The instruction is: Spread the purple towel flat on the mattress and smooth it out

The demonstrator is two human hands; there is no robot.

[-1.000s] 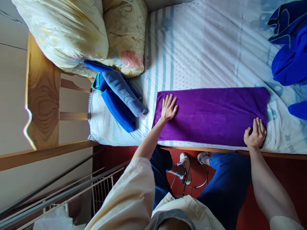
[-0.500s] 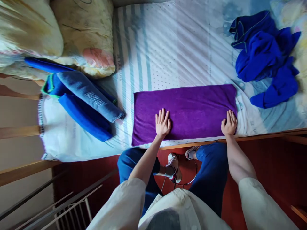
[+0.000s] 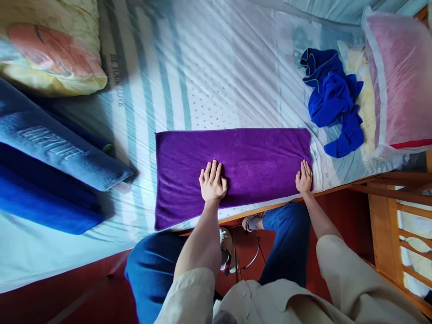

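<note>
A purple towel (image 3: 249, 157), folded into a long strip, lies flat along the near edge of the bed (image 3: 229, 72). My left hand (image 3: 212, 182) rests palm down on the strip's near middle, fingers stretched out together. At the towel's right end my right hand (image 3: 304, 177) lies flat on the near corner, fingers extended. Neither hand grips anything.
Folded blue and grey towels (image 3: 57, 166) are stacked at the left beside a yellow patterned pillow (image 3: 50, 49). A crumpled blue cloth (image 3: 334, 103) lies at the right, next to a pink pillow (image 3: 398, 85). A wooden bed rail (image 3: 388, 225) stands at the right; red floor below.
My left hand has slid rightward along the towel from its left end to the middle. My right hand stays at the right end. The view has shifted right, bringing the pink pillow in.
</note>
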